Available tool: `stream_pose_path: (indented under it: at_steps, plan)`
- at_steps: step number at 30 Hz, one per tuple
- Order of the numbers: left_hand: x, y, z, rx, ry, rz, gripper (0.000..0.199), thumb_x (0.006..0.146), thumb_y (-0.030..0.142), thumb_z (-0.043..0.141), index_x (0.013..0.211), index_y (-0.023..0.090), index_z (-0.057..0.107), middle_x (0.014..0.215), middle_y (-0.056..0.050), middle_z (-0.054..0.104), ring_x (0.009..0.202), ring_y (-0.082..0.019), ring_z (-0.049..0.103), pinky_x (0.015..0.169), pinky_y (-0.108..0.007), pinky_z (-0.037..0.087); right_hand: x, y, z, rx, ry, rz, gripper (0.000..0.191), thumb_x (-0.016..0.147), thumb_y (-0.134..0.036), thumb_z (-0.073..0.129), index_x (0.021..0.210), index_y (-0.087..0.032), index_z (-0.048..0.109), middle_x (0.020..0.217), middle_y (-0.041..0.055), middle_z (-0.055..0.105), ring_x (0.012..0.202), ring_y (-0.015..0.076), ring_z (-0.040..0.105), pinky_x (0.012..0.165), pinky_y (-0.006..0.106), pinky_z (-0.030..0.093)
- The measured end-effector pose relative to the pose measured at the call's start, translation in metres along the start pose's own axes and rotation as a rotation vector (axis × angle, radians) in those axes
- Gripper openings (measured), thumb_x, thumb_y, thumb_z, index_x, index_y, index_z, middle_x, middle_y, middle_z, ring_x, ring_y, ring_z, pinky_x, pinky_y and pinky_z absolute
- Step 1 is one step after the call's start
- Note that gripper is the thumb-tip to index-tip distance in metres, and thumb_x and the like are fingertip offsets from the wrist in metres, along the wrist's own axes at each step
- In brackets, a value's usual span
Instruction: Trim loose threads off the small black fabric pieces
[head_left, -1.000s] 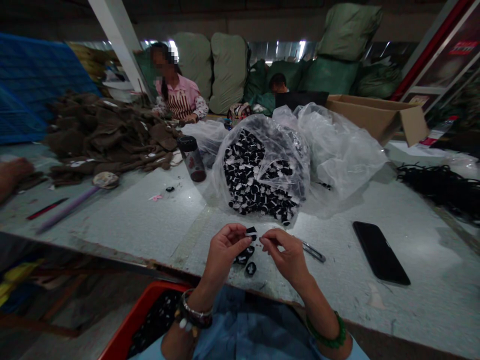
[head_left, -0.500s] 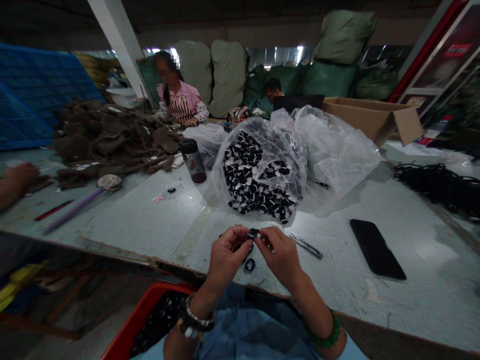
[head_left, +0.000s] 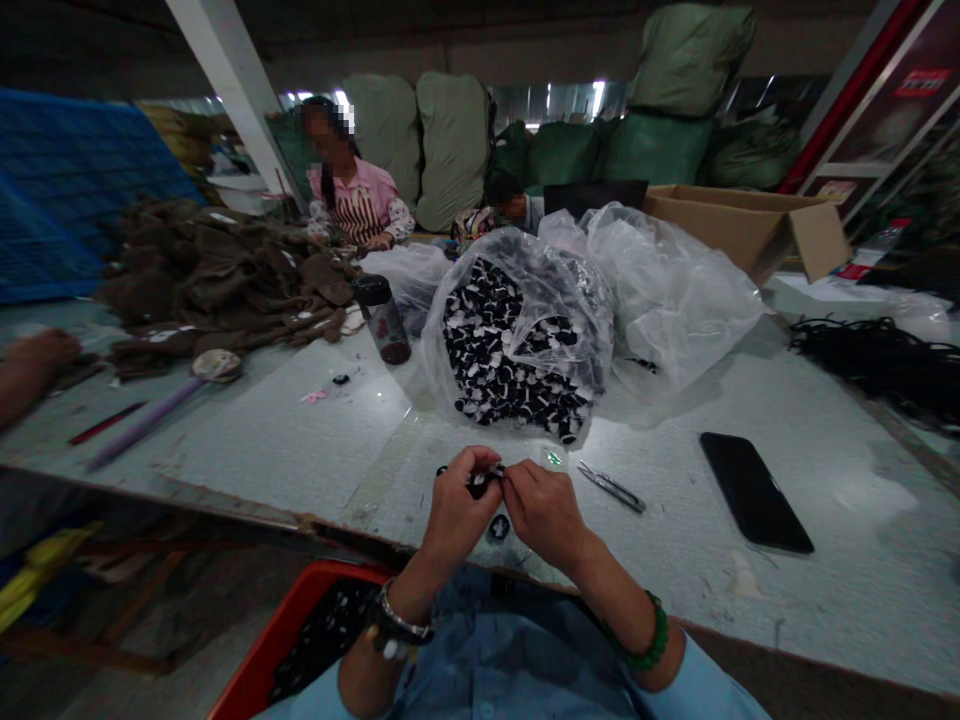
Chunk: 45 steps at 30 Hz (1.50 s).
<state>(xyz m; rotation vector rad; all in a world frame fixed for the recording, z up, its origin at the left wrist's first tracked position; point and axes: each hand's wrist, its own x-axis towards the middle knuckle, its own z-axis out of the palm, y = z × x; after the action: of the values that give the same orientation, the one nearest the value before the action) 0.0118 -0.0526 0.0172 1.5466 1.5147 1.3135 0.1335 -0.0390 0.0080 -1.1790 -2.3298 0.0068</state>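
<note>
In the head view, the left hand (head_left: 459, 510) and right hand (head_left: 544, 515) meet on the near side of the clear bag (head_left: 517, 340), which is heaped with black-and-white pieces. Their fingers are pressed together, both pinching a small black piece (head_left: 480, 484), mostly hidden by the fingertips. A loose piece (head_left: 499, 527) lies on the surface (head_left: 262, 430) just below the hands, and metal snips (head_left: 611, 487) rest nearer the bag, to the right of the hands. Farther right of the bag lie a black phone (head_left: 754, 492) and a tangle of black cord (head_left: 877, 365). Just left of the bag stands a dark bottle (head_left: 384, 320), with a brown fabric pile (head_left: 217, 280) beyond it. A red crate (head_left: 300, 640) of dark pieces sits below the surface edge, nearer the person. Behind the bag, a co-worker (head_left: 352, 195) in pink sits at work.
</note>
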Motion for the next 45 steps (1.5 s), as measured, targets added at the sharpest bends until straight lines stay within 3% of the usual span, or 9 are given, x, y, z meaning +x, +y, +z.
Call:
stream_pose_path:
  at_steps: [5,9,15,20,25,28,34,40,45]
  plan:
    - [0.002,-0.004,0.000,-0.192,0.021,-0.117,0.038,0.057,0.014,0.057,0.092,0.019,0.042,0.067,0.001,0.059,0.068,-0.014,0.055,0.070,-0.028,0.039,0.001,-0.002,-0.003,0.050,0.020,0.138,0.015,0.078,-0.015,0.039,0.070,-0.014,0.052,0.066,0.0049,0.056,0.061,0.0132,0.051,0.053,0.022,0.033]
    - [0.004,-0.008,-0.007,-0.491,-0.146,-0.230,0.046,0.056,0.011,0.058,0.096,0.018,0.037,0.064,0.002,0.057,0.058,-0.011,0.052,0.056,-0.022,0.038,0.004,0.000,-0.009,0.094,-0.024,0.156,0.013,0.075,-0.012,0.041,0.070,-0.014,0.053,0.067,0.0057,0.057,0.060,0.0132,0.051,0.052,0.022,0.032]
    - [0.005,-0.006,-0.020,-0.709,-0.466,-0.302,0.047,0.056,0.010,0.061,0.100,0.017,0.044,0.063,0.001,0.057,0.056,-0.010,0.050,0.054,-0.021,0.037,0.005,0.006,-0.017,0.717,-0.111,0.260,0.016,0.071,-0.013,0.044,0.057,-0.016,0.051,0.046,-0.0044,0.047,0.044,0.0074,0.042,0.045,0.018,0.031]
    - [0.004,-0.008,-0.015,-0.830,-0.334,-0.378,0.043,0.053,0.010,0.063,0.093,0.017,0.048,0.066,0.000,0.060,0.060,-0.012,0.055,0.060,-0.024,0.040,0.006,0.008,-0.005,1.199,-0.170,0.491,0.021,0.072,-0.025,0.045,0.053,-0.016,0.046,0.040,-0.0068,0.041,0.033,0.0049,0.033,0.034,0.017,0.026]
    - [0.003,-0.007,-0.004,-0.783,-0.063,-0.366,0.036,0.057,0.014,0.062,0.090,0.017,0.048,0.071,0.000,0.061,0.063,-0.012,0.057,0.063,-0.025,0.043,0.000,0.003,-0.002,0.945,0.061,0.482,0.024,0.074,-0.030,0.047,0.054,-0.016,0.047,0.043,-0.0054,0.044,0.037,0.0054,0.037,0.037,0.017,0.028]
    - [-0.001,-0.003,0.000,-0.646,0.017,-0.277,0.033,0.058,0.017,0.062,0.087,0.018,0.047,0.075,-0.001,0.060,0.070,-0.014,0.057,0.065,-0.025,0.043,-0.004,-0.002,-0.004,0.792,0.104,0.428,0.020,0.074,-0.029,0.047,0.059,-0.016,0.051,0.048,-0.0038,0.046,0.042,0.0068,0.040,0.040,0.018,0.030]
    - [-0.007,-0.004,0.006,-0.329,0.074,-0.088,0.023,0.063,0.018,0.058,0.083,0.019,0.048,0.078,-0.001,0.055,0.076,-0.013,0.053,0.071,-0.025,0.041,0.000,-0.007,-0.003,0.513,0.142,0.332,0.012,0.075,-0.017,0.042,0.070,-0.016,0.054,0.061,-0.0001,0.054,0.054,0.0103,0.048,0.052,0.020,0.035]
    - [-0.002,-0.010,0.000,0.146,0.016,0.221,0.018,0.065,0.016,0.054,0.082,0.021,0.058,0.080,-0.004,0.059,0.077,-0.017,0.052,0.077,-0.031,0.038,0.002,-0.004,-0.017,0.052,-0.080,0.122,0.008,0.072,-0.015,0.046,0.068,-0.017,0.053,0.065,0.0034,0.057,0.057,0.0135,0.051,0.050,0.022,0.032]
    - [-0.003,-0.003,0.001,0.150,0.064,0.277,0.016,0.067,0.016,0.051,0.080,0.021,0.060,0.079,-0.004,0.061,0.076,-0.016,0.055,0.074,-0.028,0.040,0.005,-0.003,-0.018,0.014,0.011,0.190,0.010,0.074,-0.019,0.044,0.067,-0.017,0.050,0.064,0.0019,0.054,0.059,0.0128,0.051,0.052,0.022,0.030]
